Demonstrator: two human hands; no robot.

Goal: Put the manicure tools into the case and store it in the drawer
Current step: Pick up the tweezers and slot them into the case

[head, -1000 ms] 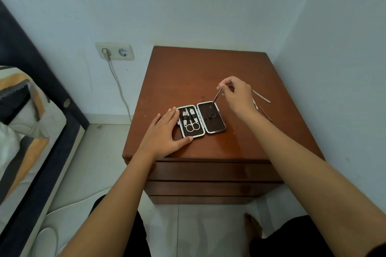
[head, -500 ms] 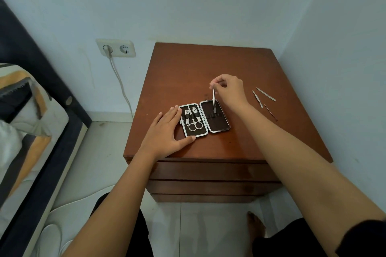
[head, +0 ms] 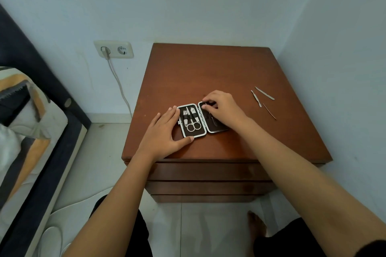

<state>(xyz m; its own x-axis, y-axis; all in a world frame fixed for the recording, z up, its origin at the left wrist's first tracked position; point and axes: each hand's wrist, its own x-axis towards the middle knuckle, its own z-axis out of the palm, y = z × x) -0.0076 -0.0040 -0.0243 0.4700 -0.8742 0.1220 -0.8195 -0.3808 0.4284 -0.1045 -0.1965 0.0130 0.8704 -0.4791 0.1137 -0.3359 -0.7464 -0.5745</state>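
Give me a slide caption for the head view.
Right hand seats a tool in the open case; left hand steadies it.

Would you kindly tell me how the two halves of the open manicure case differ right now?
The left half shows scissors and two other tools strapped in; the right half is mostly hidden under the right hand. The left hand only steadies the left half's edge. Both are dark-lined with pale rims.

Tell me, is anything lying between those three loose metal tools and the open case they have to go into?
Nothing visible does. The three loose tools lie on bare nightstand top to the right of the open case. Only the right hand itself is over the case's right half; the left hand steadies its left edge.
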